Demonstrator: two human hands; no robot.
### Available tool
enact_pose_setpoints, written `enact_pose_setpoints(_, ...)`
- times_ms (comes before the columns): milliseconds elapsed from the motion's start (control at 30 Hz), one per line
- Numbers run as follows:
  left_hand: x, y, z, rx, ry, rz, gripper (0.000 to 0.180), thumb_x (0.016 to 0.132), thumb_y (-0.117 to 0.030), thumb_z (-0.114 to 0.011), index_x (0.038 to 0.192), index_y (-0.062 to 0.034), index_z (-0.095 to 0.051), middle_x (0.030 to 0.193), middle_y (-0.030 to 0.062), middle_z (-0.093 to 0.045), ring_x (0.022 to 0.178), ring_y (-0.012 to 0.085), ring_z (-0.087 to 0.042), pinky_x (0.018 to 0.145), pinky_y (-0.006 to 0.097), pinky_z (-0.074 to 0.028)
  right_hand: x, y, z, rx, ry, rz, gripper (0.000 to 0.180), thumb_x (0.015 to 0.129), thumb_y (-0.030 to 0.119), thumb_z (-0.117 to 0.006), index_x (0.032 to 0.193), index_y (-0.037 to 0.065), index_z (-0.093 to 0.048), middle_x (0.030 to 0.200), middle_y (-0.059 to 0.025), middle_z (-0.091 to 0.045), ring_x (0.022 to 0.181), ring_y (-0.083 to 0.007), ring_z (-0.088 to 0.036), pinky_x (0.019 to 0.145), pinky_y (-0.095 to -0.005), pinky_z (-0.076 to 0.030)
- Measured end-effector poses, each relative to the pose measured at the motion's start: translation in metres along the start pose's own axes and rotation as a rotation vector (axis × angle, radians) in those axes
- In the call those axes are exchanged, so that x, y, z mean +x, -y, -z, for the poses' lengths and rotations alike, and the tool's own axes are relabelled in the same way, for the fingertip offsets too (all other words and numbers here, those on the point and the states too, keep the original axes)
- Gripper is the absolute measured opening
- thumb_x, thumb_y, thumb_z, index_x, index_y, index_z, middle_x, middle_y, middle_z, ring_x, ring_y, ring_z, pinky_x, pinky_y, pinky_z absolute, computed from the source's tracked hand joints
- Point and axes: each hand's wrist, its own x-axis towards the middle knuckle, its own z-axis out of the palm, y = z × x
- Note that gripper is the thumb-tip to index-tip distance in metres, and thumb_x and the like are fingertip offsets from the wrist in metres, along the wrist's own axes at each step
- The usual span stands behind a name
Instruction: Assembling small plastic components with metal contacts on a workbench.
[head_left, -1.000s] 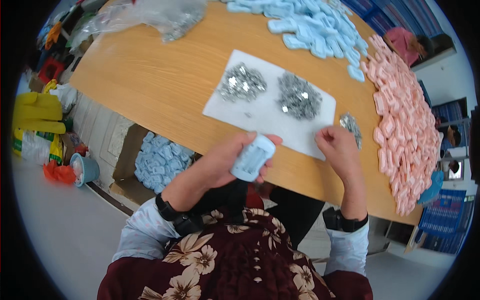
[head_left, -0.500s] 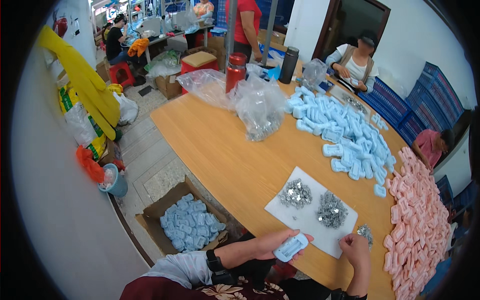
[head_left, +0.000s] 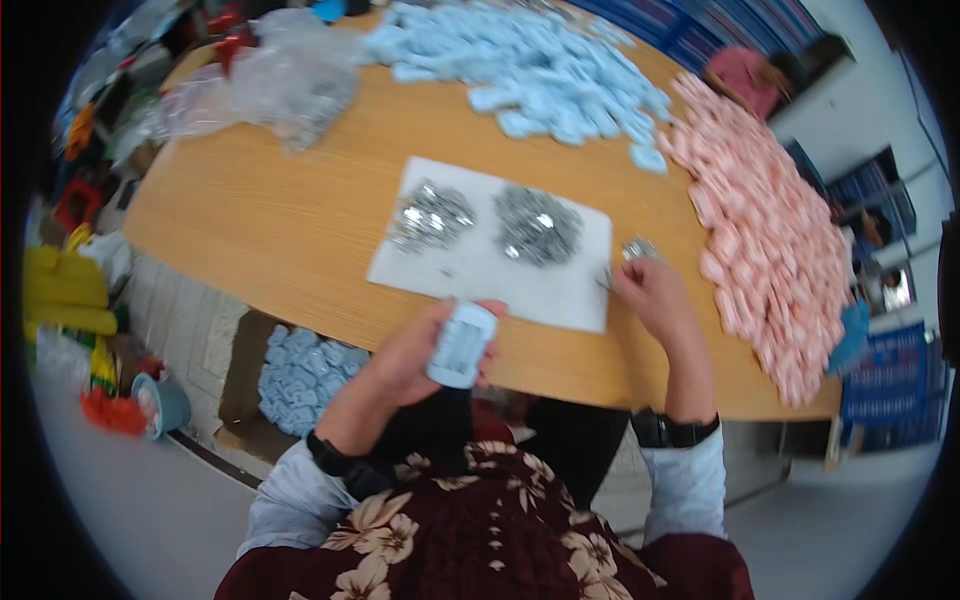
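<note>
My left hand (head_left: 402, 352) is wrapped round a light blue plastic casing (head_left: 463, 345), its recessed face turned up, near the table's front edge. Fingertips of my right hand (head_left: 657, 300) are pinched together on a small metal piece (head_left: 604, 281), blurred, at the right edge of a white foam sheet (head_left: 480, 293). Two heaps of small shiny metal parts lie on that sheet, a left heap (head_left: 433, 215) and a right heap (head_left: 538, 226). Just beyond my right hand sits a smaller heap of metal parts (head_left: 640, 247) on the bare wood.
Light blue casings (head_left: 530, 70) are heaped at the back of the wooden table (head_left: 250, 215), pink casings (head_left: 760, 240) along its right side. Clear plastic bags (head_left: 300, 80) lie at the far left. On the floor stands a cardboard box (head_left: 235, 385) with more blue casings.
The view has swung right and down, so the table appears further left and higher. My left hand still holds the blue casing; my right hand stays pinched near the small heap.
</note>
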Motion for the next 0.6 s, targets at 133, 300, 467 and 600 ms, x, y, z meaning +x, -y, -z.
enact_pose_setpoints(133, 0.006, 0.003, -0.003, 0.023, 0.042, 0.016, 0.056, 0.104, -0.041, -0.026, 0.137, 0.0000, -0.046, 0.096, 0.0136, -0.064, 0.081, 0.0233, -0.065, 0.073, 0.040, -0.056, 0.001, -0.029, 0.011, 0.060, -0.092, -0.137, 0.028, 0.086, 0.027, -0.064, 0.081, 0.000, -0.067, 0.075, -0.0187, -0.066, 0.070, -0.0339, -0.064, 0.065, -0.0413, -0.048)
enact_pose_setpoints(300, 0.006, 0.009, -0.007, 0.047, 0.004, -0.003, 0.058, 0.104, -0.040, -0.022, 0.137, 0.0011, -0.046, 0.094, 0.0154, -0.064, 0.080, 0.0243, -0.065, 0.071, 0.040, -0.056, 0.004, -0.047, 0.011, -0.117, -0.011, -0.210, 0.029, 0.086, 0.030, -0.062, 0.082, 0.002, -0.068, 0.077, -0.0167, -0.067, 0.074, -0.0333, -0.065, 0.069, -0.0427, -0.049)
enact_pose_setpoints(467, 0.006, 0.012, -0.005, 0.064, 0.022, -0.040, 0.059, 0.104, -0.041, -0.024, 0.137, 0.0016, -0.046, 0.096, 0.0155, -0.064, 0.081, 0.0240, -0.065, 0.070, 0.040, -0.055, 0.005, -0.057, 0.006, -0.143, -0.077, -0.178, 0.018, 0.081, 0.017, -0.072, 0.090, 0.001, -0.071, 0.077, -0.0118, -0.070, 0.070, -0.0198, -0.066, 0.066, -0.0315, -0.051)
enact_pose_setpoints(600, 0.006, 0.010, -0.009, 0.039, 0.028, -0.046, 0.057, 0.104, -0.038, -0.024, 0.135, 0.0037, -0.047, 0.094, 0.0150, -0.065, 0.080, 0.0228, -0.065, 0.072, 0.038, -0.056, 0.025, -0.048, 0.011, -0.215, -0.142, -0.090, 0.017, 0.082, 0.017, -0.071, 0.092, 0.003, -0.071, 0.082, -0.0105, -0.069, 0.073, -0.0218, -0.066, 0.068, -0.0341, -0.051)
